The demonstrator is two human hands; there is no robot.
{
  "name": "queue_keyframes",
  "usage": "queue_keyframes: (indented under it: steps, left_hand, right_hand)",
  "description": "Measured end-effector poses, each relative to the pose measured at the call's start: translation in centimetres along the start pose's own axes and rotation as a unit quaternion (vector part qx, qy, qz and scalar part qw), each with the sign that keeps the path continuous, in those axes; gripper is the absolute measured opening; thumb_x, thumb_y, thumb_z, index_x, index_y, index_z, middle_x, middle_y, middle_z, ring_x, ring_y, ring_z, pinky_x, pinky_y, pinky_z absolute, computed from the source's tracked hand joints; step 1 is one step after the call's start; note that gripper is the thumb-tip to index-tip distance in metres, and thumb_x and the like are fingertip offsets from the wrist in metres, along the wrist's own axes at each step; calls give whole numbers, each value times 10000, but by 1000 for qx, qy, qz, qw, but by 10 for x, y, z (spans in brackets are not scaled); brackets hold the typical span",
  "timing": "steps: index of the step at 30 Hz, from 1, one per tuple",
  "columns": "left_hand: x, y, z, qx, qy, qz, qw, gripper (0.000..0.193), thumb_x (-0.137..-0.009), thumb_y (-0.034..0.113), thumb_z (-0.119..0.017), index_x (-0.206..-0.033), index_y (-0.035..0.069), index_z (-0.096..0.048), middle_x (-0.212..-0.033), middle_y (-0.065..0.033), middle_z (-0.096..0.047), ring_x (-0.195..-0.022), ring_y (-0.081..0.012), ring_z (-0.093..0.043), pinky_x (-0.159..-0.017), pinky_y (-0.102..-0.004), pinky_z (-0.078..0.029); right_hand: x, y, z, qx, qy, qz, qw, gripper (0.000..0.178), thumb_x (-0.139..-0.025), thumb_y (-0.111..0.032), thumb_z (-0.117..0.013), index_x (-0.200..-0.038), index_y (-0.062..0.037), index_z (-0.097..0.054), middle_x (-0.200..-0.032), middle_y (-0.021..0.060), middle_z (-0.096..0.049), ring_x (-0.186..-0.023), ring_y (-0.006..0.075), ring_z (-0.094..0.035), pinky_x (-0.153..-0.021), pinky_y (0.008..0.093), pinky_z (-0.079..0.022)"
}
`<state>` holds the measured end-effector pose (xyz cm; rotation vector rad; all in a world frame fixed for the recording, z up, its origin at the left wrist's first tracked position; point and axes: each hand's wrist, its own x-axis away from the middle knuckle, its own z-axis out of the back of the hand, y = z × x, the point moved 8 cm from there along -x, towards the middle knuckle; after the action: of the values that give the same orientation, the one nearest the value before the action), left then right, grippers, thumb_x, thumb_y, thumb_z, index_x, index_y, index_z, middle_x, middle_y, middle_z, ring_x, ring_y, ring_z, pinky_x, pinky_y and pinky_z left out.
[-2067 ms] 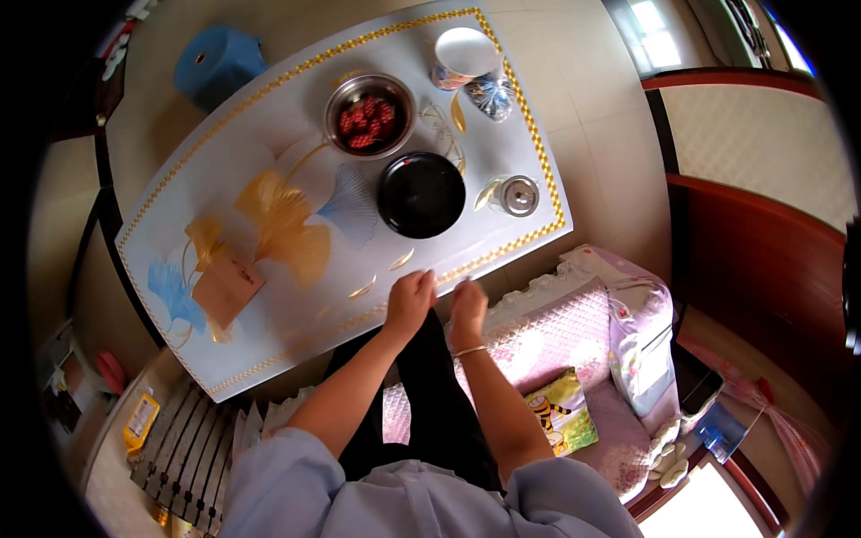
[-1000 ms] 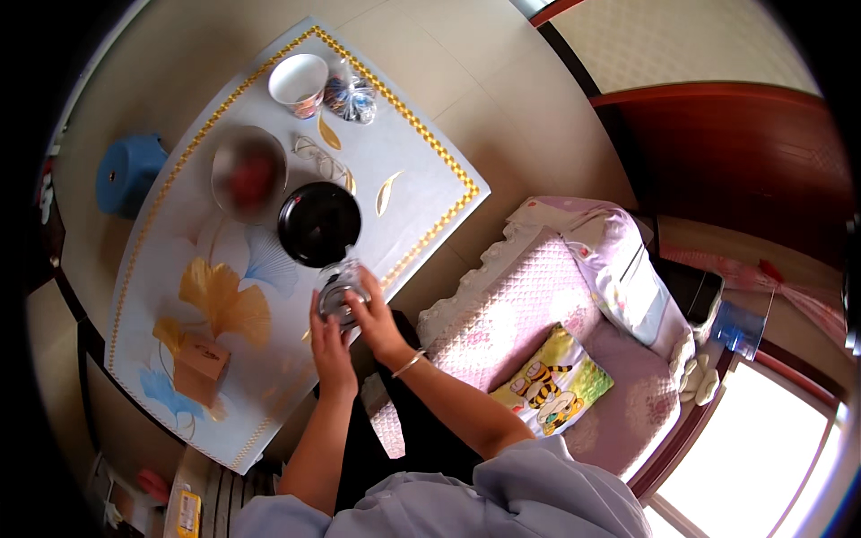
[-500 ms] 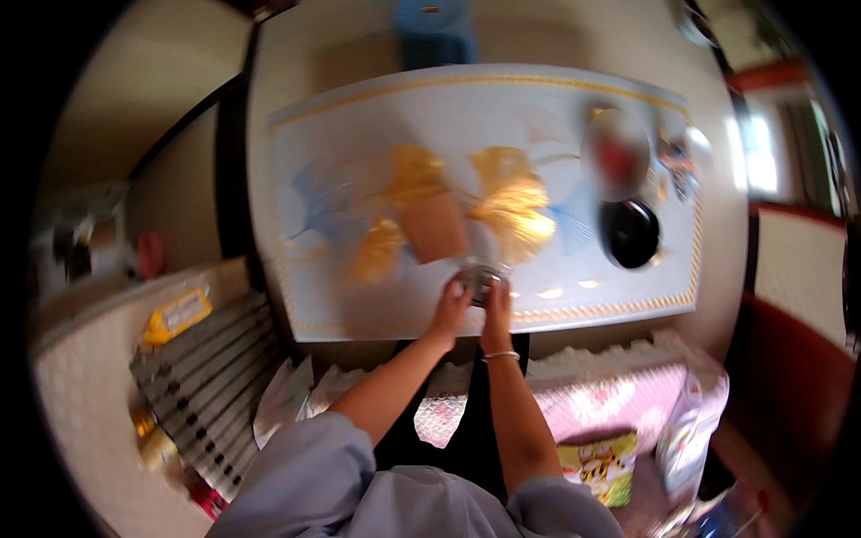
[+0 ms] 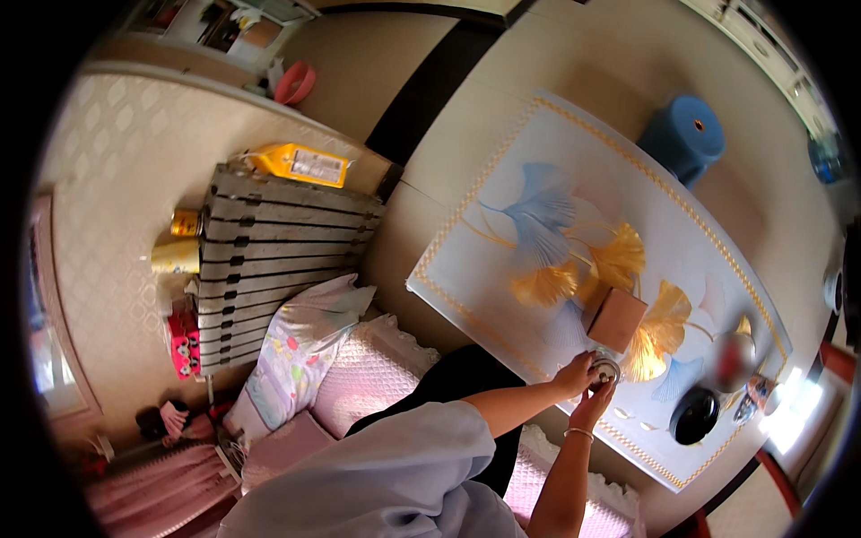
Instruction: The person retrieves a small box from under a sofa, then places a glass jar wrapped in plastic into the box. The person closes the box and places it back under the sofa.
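Jar (image 4: 606, 368) — lidded, probably slippery, fragile glass (best held round its body) — is being clasped just beside the brown cardboard box (image 4: 616, 320), left hand (image 4: 576, 376) and right hand (image 4: 592, 404) curling around opposite sides.

The left hand (image 4: 576, 375) and right hand (image 4: 589, 409) partly hide the jar (image 4: 607, 368); the bowl (image 4: 719, 366) blurs.

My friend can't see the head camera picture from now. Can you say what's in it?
A person's left hand and right hand hold a round jar with a silvery top over a white table printed with gold and blue leaves. Nearby are a brown box and a black bowl; a blue stool stands beyond.
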<state>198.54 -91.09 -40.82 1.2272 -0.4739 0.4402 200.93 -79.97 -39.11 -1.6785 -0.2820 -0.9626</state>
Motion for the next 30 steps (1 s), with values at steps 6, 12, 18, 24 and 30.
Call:
queue_keyframes:
  steps: [6,12,18,24,30]
  left_hand:
    - [7,15,6,-2,11,29,1000,606,-867,277,-580,-1320,-68,-371,-1308,-271,-441,-1205,-387,-449,-1005,-397,-384]
    - [54,9,54,57,47,-4,997,622,-859,338,-604,-1308,-37,-392,-1264,-267,-470,-1199,-377,-446,-991,-424,-384]
    - [112,10,184,229,109,78,964,543,-913,271,-571,-1324,-31,-385,-1249,-190,-488,-1129,-238,-513,-939,-344,-424]
    - [120,-26,331,444,254,100,853,499,-926,311,-547,-1337,67,-405,-1219,-35,-508,-1081,-148,-506,-887,-310,-423]
    - [99,-106,502,564,355,85,741,452,-912,362,-540,-1287,132,-437,-1198,-30,-489,-1068,-160,-479,-850,-328,-424]
  right_hand:
    - [-4,-15,21,75,1,31,997,479,-974,-374,-438,-1312,-37,-403,-1281,122,-452,-1192,215,-438,-1000,373,-368]
    - [52,-43,14,249,-31,142,957,371,-968,-329,-432,-1232,-71,-474,-1151,55,-536,-1062,184,-521,-962,364,-368]
    - [142,-26,-143,222,-273,86,932,304,-989,-241,-415,-1228,-63,-473,-1156,67,-541,-1057,182,-540,-878,327,-434]
    - [194,16,-328,207,-372,98,900,304,-967,-182,-466,-1212,-1,-468,-1116,101,-548,-1004,179,-535,-861,301,-452]
    - [223,95,-506,239,-425,82,869,339,-958,-174,-484,-1248,-7,-434,-1093,129,-548,-914,189,-573,-737,291,-482]
